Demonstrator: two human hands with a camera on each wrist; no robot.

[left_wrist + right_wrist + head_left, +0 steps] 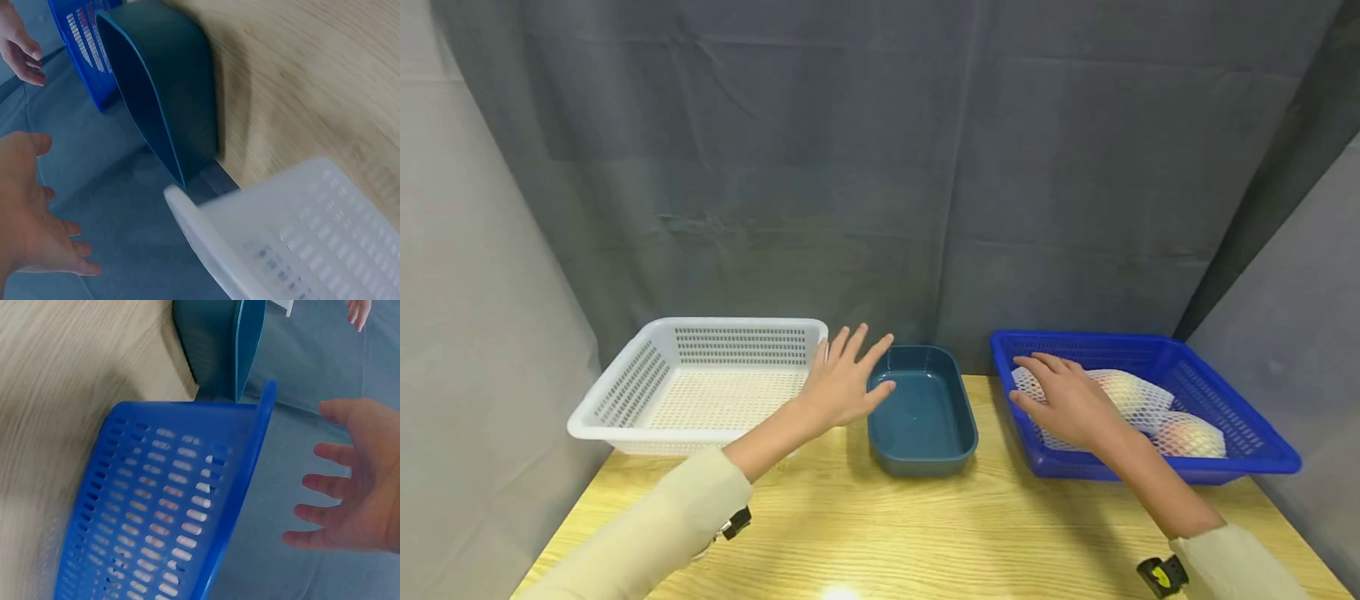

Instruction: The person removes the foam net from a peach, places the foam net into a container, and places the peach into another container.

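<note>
My left hand (842, 383), fingers spread, hovers between the white basket (700, 436) and the teal tub (922, 408). In the left wrist view that hand (37, 219) is apart from both containers and holds nothing. Over the near left side of the blue basket (1157, 342) is my right hand (1067, 400), fingers extended. The right wrist view has this hand (362, 481) above the blue rim, gripping nothing. Several round, yellowish-pink fruits (1189, 435) in white foam netting lie inside the blue basket, partly hidden by the right hand and forearm.
All three containers stand in a row on a wooden table (880, 533). A grey cloth (850, 167) hangs behind them, with pale cloth sides at left and right. Nothing is seen inside the white basket or the tub.
</note>
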